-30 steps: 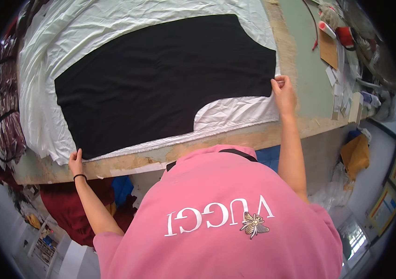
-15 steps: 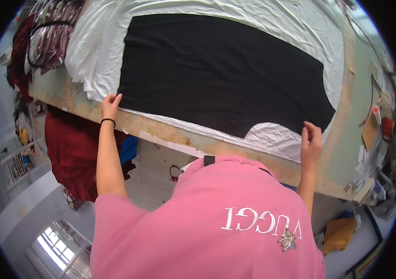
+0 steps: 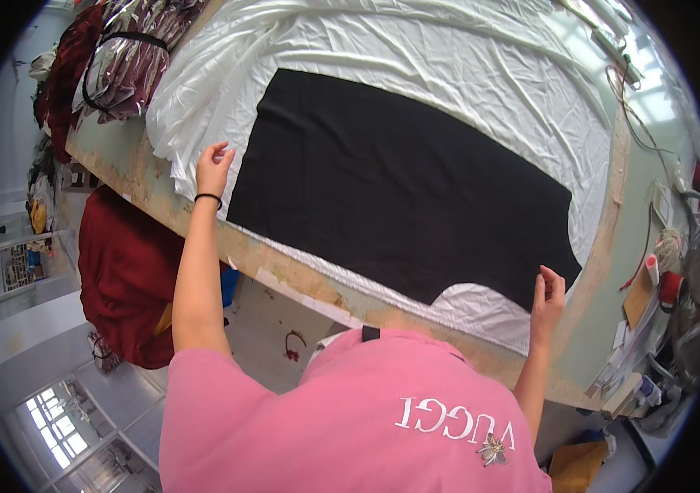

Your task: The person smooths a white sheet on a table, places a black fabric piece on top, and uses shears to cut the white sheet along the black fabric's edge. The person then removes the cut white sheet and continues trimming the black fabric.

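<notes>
Black fabric (image 3: pixel 399 181) lies on white cloth (image 3: pixel 465 66); both hands' grips released at its corners.

Both arms stretched forward, spread wide apart. Left hand (image 3: pixel 213 168) raised, fingers loosely curled, black band on the wrist. Right hand (image 3: pixel 549 294) upright, fingers together, pointing up.
</notes>
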The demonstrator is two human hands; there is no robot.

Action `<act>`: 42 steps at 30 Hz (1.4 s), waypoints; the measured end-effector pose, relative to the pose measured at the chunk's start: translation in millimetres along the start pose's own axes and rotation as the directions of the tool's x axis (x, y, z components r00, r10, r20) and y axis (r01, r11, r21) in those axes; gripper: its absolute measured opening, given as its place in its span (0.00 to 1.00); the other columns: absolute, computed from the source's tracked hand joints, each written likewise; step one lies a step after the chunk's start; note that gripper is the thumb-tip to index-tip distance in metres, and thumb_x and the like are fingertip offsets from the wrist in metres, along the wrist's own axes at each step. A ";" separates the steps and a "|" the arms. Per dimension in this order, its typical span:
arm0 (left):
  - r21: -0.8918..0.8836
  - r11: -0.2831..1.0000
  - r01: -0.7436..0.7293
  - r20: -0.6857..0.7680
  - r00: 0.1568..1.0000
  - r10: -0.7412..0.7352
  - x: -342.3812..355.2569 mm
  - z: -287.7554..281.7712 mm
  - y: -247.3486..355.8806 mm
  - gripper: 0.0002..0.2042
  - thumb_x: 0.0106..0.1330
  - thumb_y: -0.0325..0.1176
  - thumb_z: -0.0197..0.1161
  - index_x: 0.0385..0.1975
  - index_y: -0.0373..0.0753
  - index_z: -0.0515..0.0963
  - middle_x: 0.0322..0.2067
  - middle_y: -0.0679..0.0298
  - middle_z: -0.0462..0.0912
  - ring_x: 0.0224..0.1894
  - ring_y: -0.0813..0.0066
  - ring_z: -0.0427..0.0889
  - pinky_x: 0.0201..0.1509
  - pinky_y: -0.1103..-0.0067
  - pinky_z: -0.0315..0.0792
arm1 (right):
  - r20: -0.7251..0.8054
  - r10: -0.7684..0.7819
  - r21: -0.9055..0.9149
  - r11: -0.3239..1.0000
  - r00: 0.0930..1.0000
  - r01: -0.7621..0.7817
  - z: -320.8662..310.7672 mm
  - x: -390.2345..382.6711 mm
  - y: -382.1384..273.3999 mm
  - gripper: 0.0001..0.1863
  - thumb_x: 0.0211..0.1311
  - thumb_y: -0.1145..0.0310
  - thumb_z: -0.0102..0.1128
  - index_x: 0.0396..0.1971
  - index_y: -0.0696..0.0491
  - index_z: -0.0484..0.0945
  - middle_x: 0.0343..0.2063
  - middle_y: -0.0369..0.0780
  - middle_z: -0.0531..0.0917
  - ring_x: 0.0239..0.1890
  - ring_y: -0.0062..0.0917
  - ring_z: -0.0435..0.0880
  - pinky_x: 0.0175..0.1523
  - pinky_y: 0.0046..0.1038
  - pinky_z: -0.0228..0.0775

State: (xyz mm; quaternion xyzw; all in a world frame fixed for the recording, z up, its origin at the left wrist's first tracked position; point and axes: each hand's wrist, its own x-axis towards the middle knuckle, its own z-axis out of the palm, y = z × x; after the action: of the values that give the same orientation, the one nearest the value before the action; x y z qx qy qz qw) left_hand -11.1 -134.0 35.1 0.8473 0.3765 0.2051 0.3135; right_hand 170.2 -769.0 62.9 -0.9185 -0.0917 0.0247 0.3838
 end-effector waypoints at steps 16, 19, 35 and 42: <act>0.336 0.940 -0.062 0.181 0.984 0.000 169.5 92.5 -4.9 0.27 0.53 0.48 0.69 0.44 0.32 0.74 0.34 0.56 0.79 0.36 0.68 0.77 0.43 0.74 0.72 | 0.052 0.041 -0.203 0.979 0.998 -0.030 -24.4 160.7 30.9 0.19 0.50 0.62 0.67 0.42 0.51 0.76 0.37 0.37 0.79 0.29 0.26 0.78 0.37 0.28 0.70; 0.361 0.932 0.009 0.174 0.982 -0.076 147.6 103.8 55.3 0.30 0.47 0.50 0.71 0.43 0.33 0.74 0.38 0.53 0.80 0.41 0.62 0.79 0.45 0.71 0.72 | 0.043 -0.019 -0.253 0.967 0.999 0.029 -11.1 171.8 34.8 0.22 0.49 0.58 0.68 0.40 0.54 0.75 0.37 0.42 0.78 0.40 0.31 0.78 0.45 0.32 0.69; 0.338 0.939 0.062 0.162 0.979 -0.123 154.6 109.1 63.8 0.18 0.51 0.46 0.68 0.33 0.38 0.79 0.35 0.59 0.81 0.42 0.63 0.78 0.48 0.71 0.71 | 0.113 0.137 -0.265 0.959 0.984 -0.103 3.4 184.6 30.6 0.14 0.50 0.63 0.65 0.27 0.57 0.74 0.24 0.40 0.78 0.25 0.27 0.74 0.34 0.29 0.66; 0.088 0.992 -0.095 0.121 0.989 0.084 155.5 115.1 49.0 0.14 0.52 0.40 0.69 0.29 0.35 0.78 0.26 0.60 0.81 0.29 0.72 0.78 0.36 0.76 0.72 | 0.030 0.047 -0.287 0.957 0.998 -0.036 1.9 181.3 44.0 0.14 0.51 0.60 0.64 0.28 0.55 0.75 0.24 0.38 0.79 0.24 0.27 0.75 0.33 0.30 0.67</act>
State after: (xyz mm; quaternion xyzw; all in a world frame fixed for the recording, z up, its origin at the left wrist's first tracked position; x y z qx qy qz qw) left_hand 179.3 -83.7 3.3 0.8877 0.3280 0.1514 0.2856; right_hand 354.5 -764.0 34.9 -0.9655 -0.0819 0.0360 0.2445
